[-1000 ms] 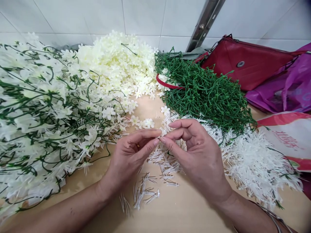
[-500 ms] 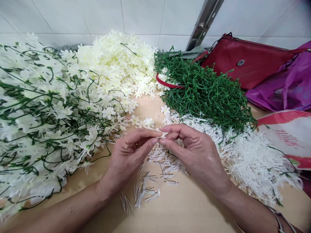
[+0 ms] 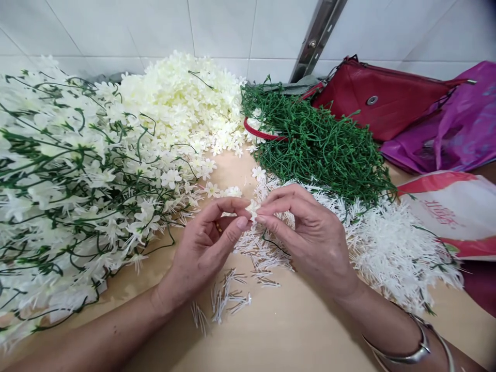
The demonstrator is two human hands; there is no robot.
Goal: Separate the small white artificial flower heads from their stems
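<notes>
A small white artificial flower (image 3: 253, 209) is pinched between the fingertips of both hands above the middle of the table. My left hand (image 3: 211, 235) grips its left side with thumb and forefinger. From the right, my right hand (image 3: 306, 227) holds it between thumb and fingers. Below the hands lie white stamen pieces (image 3: 263, 253), some loose and spread toward me. A thin green stem (image 3: 273, 242) shows beside the right thumb; whether it joins the flower, I cannot tell.
Assembled white flowers on green stems (image 3: 77, 191) are heaped at left. Loose cream blossoms (image 3: 186, 103) pile up at the back. Green stems (image 3: 321, 147) and white stamens (image 3: 403, 253) lie to the right, near a red bag (image 3: 387, 95), a purple plastic bag (image 3: 449, 124) and a printed bag (image 3: 453, 212).
The flower shows more clearly between the fingertips. My right hand's fingers have risen slightly, and the left fingers have loosened apart a little. The view has shifted slightly to the right.
</notes>
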